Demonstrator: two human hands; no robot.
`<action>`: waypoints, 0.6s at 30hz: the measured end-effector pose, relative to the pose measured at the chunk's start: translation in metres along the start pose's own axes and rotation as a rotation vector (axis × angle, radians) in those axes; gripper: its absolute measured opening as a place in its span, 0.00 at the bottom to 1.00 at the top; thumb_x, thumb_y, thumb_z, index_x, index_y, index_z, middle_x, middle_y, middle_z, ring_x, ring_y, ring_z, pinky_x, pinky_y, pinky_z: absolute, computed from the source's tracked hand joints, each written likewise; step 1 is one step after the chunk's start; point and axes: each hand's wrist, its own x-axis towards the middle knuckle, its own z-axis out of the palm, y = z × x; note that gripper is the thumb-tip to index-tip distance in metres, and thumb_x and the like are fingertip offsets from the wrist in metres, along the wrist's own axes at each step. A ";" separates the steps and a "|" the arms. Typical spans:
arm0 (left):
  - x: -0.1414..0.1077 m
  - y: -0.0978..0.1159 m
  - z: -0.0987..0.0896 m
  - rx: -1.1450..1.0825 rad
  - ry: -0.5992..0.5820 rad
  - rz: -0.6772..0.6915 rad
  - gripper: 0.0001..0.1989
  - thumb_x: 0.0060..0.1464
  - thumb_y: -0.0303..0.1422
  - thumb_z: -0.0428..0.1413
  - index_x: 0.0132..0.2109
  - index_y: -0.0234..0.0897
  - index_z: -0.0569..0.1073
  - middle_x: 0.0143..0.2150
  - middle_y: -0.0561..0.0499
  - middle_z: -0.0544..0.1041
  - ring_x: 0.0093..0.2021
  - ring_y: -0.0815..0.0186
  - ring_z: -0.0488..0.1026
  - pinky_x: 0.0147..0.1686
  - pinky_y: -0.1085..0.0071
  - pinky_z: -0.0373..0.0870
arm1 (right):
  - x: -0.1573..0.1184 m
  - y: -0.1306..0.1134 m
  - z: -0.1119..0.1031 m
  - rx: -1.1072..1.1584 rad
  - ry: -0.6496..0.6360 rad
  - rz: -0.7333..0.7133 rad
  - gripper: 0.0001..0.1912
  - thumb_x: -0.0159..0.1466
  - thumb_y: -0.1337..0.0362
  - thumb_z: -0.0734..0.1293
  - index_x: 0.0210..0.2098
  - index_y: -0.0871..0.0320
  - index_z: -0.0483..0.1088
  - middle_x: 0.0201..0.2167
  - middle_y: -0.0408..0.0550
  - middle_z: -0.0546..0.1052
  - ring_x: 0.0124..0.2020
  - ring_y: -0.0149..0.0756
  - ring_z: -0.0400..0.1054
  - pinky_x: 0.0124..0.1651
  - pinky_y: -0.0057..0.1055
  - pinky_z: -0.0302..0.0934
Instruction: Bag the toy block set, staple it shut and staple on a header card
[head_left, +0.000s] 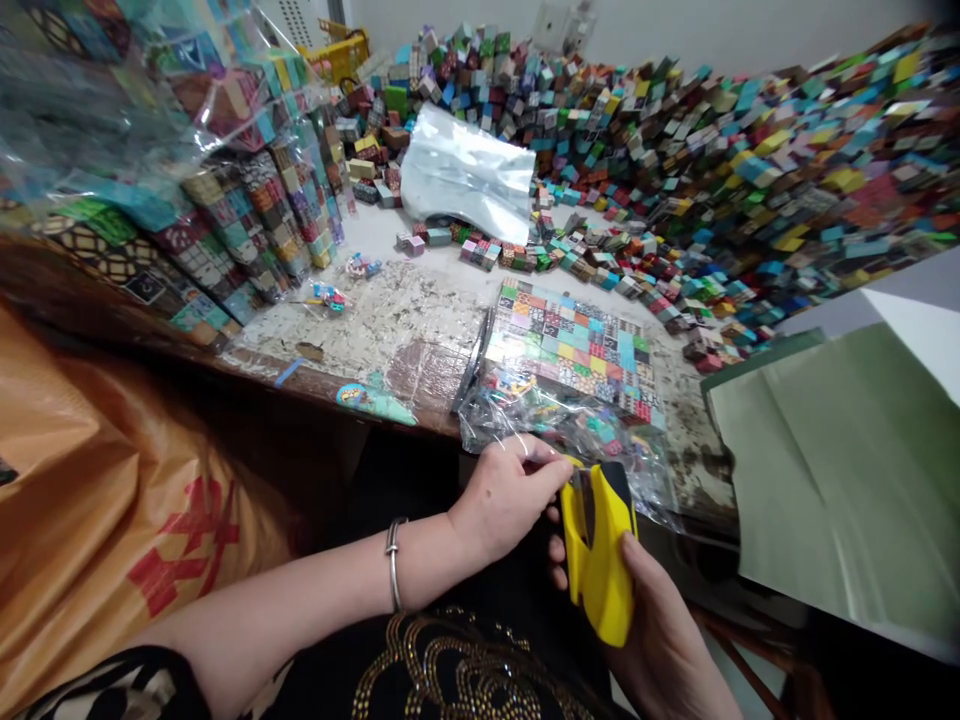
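Observation:
My right hand (660, 610) is wrapped round a yellow and black hand tool (604, 560), held over my lap below the table's front edge. The thumb and fingers of my left hand (510, 495) are pinched together at the tool's upper left end; what lies between the fingertips is too small to make out. Just beyond my hands, a clear plastic bag (570, 350) lies flat on the table (360, 330). Inside it are rows of small patterned blocks, with loose small colourful pieces near its front end.
Loose blocks (675, 140) are heaped along the back and right. A silvery bag (469, 175) lies before them. Wrapped block stacks (262, 215) stand left, near two small figures (328, 296). An orange bag (97, 480) is lower left, green sheets (847, 450) right.

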 end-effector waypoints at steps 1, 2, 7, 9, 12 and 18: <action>0.000 0.000 0.000 0.004 0.000 0.005 0.07 0.50 0.33 0.54 0.28 0.35 0.70 0.24 0.53 0.69 0.22 0.72 0.66 0.24 0.74 0.63 | 0.000 0.000 0.000 0.004 -0.004 0.000 0.21 0.61 0.48 0.59 0.44 0.54 0.71 0.34 0.49 0.75 0.32 0.36 0.66 0.43 0.33 0.61; 0.000 -0.001 -0.001 0.011 0.000 0.006 0.07 0.50 0.33 0.54 0.28 0.35 0.70 0.24 0.53 0.70 0.22 0.72 0.67 0.24 0.73 0.64 | -0.001 0.000 0.000 0.005 -0.007 -0.001 0.21 0.61 0.48 0.59 0.44 0.54 0.71 0.34 0.49 0.75 0.33 0.36 0.66 0.43 0.33 0.61; 0.001 -0.004 -0.001 0.065 0.012 -0.012 0.08 0.50 0.36 0.54 0.30 0.35 0.70 0.24 0.52 0.71 0.23 0.70 0.69 0.25 0.72 0.64 | 0.000 0.002 0.000 -0.061 0.024 -0.021 0.22 0.60 0.48 0.61 0.47 0.54 0.68 0.34 0.49 0.75 0.35 0.37 0.67 0.43 0.33 0.60; 0.002 -0.004 -0.001 0.090 0.022 -0.011 0.08 0.50 0.36 0.54 0.29 0.35 0.70 0.24 0.52 0.71 0.23 0.69 0.69 0.24 0.73 0.64 | 0.002 0.003 0.000 -0.099 0.042 -0.035 0.23 0.59 0.49 0.62 0.48 0.54 0.66 0.33 0.48 0.75 0.33 0.36 0.66 0.39 0.31 0.60; 0.002 -0.003 -0.001 0.123 0.032 -0.018 0.09 0.49 0.36 0.54 0.27 0.35 0.69 0.23 0.53 0.70 0.24 0.70 0.68 0.24 0.74 0.63 | 0.005 0.003 0.002 -0.106 0.066 -0.050 0.25 0.57 0.50 0.64 0.50 0.54 0.64 0.33 0.47 0.75 0.31 0.34 0.65 0.37 0.29 0.60; 0.002 -0.003 -0.002 0.161 0.040 -0.015 0.09 0.50 0.36 0.54 0.28 0.34 0.70 0.24 0.54 0.70 0.25 0.71 0.67 0.25 0.75 0.62 | 0.007 0.004 0.007 -0.119 0.050 -0.068 0.27 0.57 0.50 0.65 0.53 0.53 0.61 0.34 0.46 0.75 0.32 0.33 0.66 0.38 0.28 0.59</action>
